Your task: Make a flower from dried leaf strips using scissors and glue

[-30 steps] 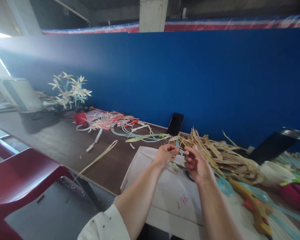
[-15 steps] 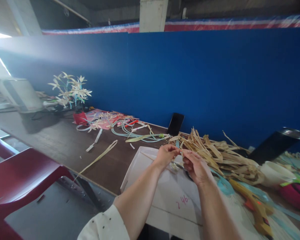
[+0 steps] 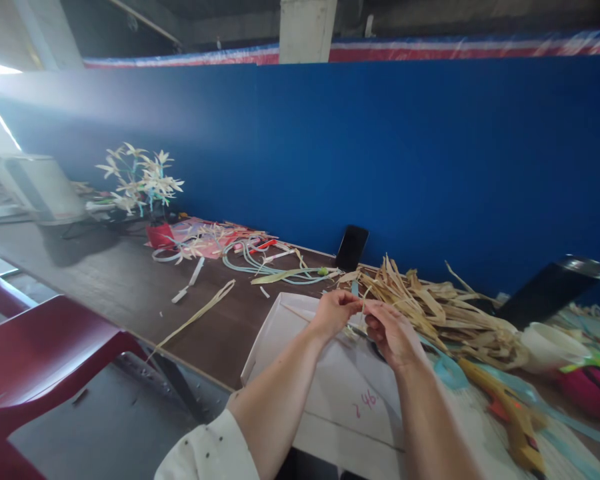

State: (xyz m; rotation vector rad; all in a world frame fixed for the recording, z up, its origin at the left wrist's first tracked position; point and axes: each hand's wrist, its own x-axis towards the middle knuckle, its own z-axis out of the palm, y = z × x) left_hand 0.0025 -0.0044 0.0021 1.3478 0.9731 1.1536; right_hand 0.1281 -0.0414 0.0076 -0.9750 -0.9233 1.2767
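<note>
My left hand [image 3: 336, 312] and my right hand [image 3: 387, 328] meet fingertip to fingertip over a white box lid [image 3: 325, 400] with pink handwriting. Both are closed in a pinch on a thin pale strip of dried husk [image 3: 363, 303], which stands up between the fingers. Its lower part is mostly hidden by the right hand. Below the hands, a thin stick [image 3: 296, 311] and a dark tool, partly covered by my right hand, lie on the lid. Just behind, a heap of dried husks [image 3: 430, 307] spreads to the right.
A yellow glue gun [image 3: 510, 417], a white cup [image 3: 555, 347] and a black tumbler [image 3: 553, 290] are on the right. A phone [image 3: 352, 248] leans on the blue partition [image 3: 430, 153]. Blue tubing [image 3: 245, 261], a husk-flower plant [image 3: 150, 183] and a kettle [image 3: 40, 190] stand leftward; a red chair [image 3: 55, 360] is beside the table.
Both hands stay in nearly the same place. The fingertips have shifted slightly, and the pale strip between them shows a little more.
</note>
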